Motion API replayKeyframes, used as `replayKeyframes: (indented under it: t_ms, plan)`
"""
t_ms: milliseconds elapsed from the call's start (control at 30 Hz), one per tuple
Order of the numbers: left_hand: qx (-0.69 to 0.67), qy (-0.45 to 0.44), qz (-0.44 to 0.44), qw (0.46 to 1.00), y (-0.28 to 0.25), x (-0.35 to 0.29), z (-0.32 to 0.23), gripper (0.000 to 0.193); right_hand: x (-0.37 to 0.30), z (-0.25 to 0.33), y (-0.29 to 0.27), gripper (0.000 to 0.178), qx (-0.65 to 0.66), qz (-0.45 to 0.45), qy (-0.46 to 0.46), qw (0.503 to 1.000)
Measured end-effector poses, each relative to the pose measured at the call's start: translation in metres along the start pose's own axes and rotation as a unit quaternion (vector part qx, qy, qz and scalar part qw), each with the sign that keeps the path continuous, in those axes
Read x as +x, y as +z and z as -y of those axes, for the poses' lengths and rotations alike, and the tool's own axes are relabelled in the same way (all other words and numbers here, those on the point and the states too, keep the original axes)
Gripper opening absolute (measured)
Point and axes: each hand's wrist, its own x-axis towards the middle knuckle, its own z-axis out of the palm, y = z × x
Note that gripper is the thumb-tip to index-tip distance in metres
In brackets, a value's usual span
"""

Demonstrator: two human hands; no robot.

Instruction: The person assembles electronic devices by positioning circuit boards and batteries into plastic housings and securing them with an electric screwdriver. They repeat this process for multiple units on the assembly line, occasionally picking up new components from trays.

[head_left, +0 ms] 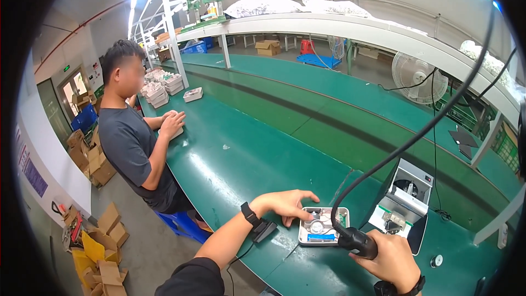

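Observation:
On the green bench in front of me lies an open white plastic housing with a blue battery-like block, a small green circuit board and wires inside. My left hand is at its far left edge, fingers spread and thumb over the rim; nothing is gripped in it. A black electric screwdriver is held in my right hand, tilted over the right side of the housing. Its thick cable rises to the upper right. The screwdriver's tip is hidden.
A grey-and-white screw-feeder-like machine stands right of the housing, with a small spool-like part nearby. At the left a co-worker handles a white piece beside stacked white housings. A white fan stands behind.

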Motion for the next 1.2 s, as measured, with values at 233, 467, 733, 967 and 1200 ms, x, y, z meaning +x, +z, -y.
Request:
replayKeyframes:
  t_ms: [233, 467, 733, 967, 1200]
  plan:
    - [-0.120, -0.002, 0.064, 0.991, 0.002, 0.002, 0.008, 0.069, 0.000, -0.010, 0.002, 0.043, -0.030, 0.075, 0.046, 0.996]
    - [-0.226, -0.043, -0.027, 0.973, 0.002, 0.017, 0.013, 0.059, 0.000, 0.018, -0.014, 0.036, -0.018, -0.196, -0.105, 0.975]
    - [-0.408, 0.167, -0.196, 0.876, 0.019, 0.040, 0.042, 0.070, 0.000, 0.021, 0.037, 0.021, 0.121, -0.122, -0.260, 0.950]
    - [-0.237, 0.200, -0.231, 0.922, 0.027, 0.056, 0.039, 0.051, 0.010, -0.032, 0.157, 0.011, 0.250, -0.060, -0.201, 0.945]
    - [-0.070, 0.175, -0.042, 0.981, 0.074, 0.018, 0.008, 0.011, 0.016, -0.069, 0.171, 0.019, 0.386, -0.098, -0.121, 0.909]
